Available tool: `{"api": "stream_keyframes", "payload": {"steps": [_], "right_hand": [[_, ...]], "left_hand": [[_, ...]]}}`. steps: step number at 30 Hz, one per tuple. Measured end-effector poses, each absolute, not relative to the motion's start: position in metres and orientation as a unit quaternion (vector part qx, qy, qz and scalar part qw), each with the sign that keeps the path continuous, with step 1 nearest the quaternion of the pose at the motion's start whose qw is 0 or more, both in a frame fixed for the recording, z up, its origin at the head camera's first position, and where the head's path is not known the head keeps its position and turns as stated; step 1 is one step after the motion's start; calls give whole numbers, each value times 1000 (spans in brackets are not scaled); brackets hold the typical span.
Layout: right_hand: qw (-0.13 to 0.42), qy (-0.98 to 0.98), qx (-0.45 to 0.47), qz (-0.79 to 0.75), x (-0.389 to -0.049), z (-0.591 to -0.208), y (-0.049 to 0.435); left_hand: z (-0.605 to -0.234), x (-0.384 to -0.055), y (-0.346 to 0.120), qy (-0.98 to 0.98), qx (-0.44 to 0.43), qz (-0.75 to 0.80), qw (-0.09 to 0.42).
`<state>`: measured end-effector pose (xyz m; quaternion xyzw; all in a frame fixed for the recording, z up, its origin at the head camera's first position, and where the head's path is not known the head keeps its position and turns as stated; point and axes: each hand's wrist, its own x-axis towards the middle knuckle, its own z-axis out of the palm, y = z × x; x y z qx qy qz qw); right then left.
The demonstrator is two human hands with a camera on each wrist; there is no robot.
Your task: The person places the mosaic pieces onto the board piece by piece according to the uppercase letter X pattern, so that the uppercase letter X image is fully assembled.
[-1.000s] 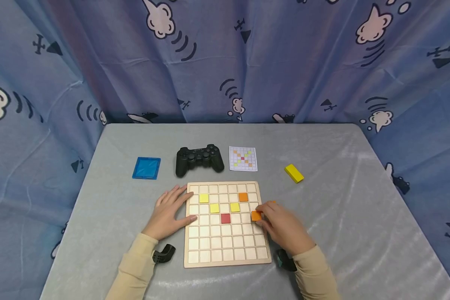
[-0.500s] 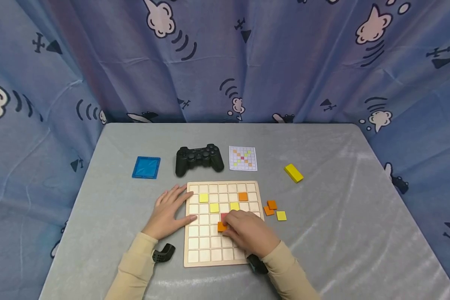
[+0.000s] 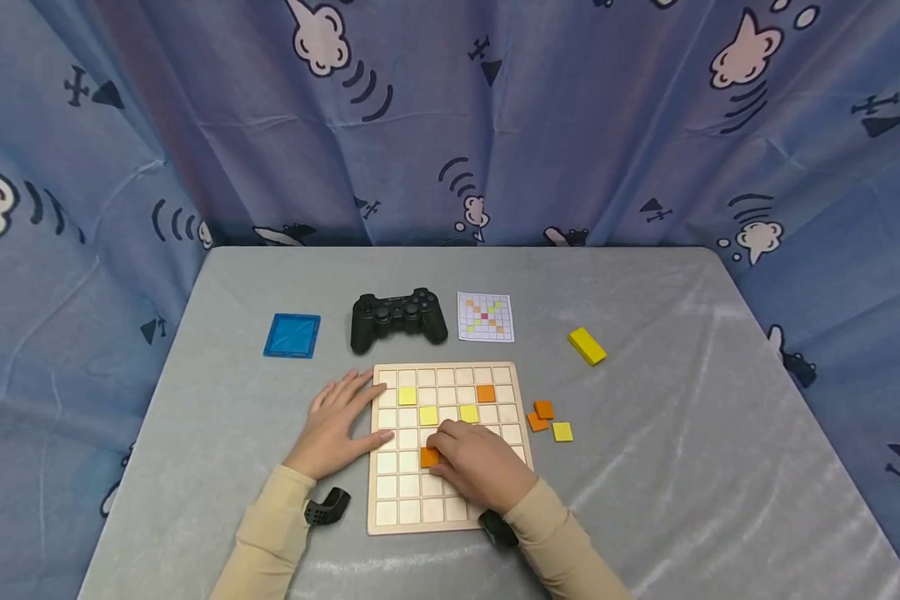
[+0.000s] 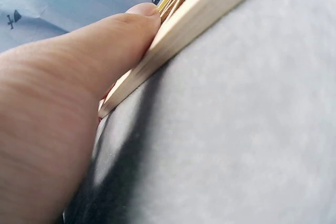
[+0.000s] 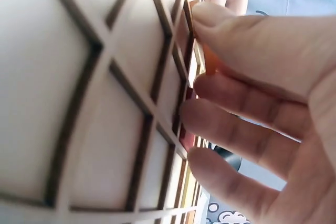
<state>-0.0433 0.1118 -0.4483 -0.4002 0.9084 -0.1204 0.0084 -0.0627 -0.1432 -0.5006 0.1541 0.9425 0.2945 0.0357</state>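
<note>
Over the board [image 3: 408, 486], fifth row from its far edge, third column from its left: orange tile [image 3: 429, 457], pinched by thumb and fingers of the right hand [image 3: 487, 467]. Can't tell if it's seated. Left hand [image 3: 337, 427] spread wide, thumb and index touching the board's left edge. Printed matter: card [image 3: 495, 298] with a small coloured grid, beyond the board's far edge; any lettering there or on the controller [image 3: 399, 317] left of it is too small to read. Also in cells: three yellow tiles [image 3: 407, 396], a corner-side orange tile [image 3: 486, 393], a red tile [image 5: 186, 138] hidden from the head view by the right hand. Slim gap off the board's right edge, then two loose orange tiles [image 3: 543, 409] and a loose yellow tile [image 3: 562, 432]; wide stretch from those to the bench's [image 3: 682, 400] right edge. Yellow block [image 3: 587, 347] right of card; blue frame [image 3: 292, 335] left of controller.
</note>
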Motion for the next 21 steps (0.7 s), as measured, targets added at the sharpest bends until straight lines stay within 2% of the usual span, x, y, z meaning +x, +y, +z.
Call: {"api": "stream_keyframes", "payload": {"steps": [21], "right_hand": [[34,906,-401,-131,-43,-450,110]], "left_hand": [[-502,-63,-144,941,157,297,36]]}}
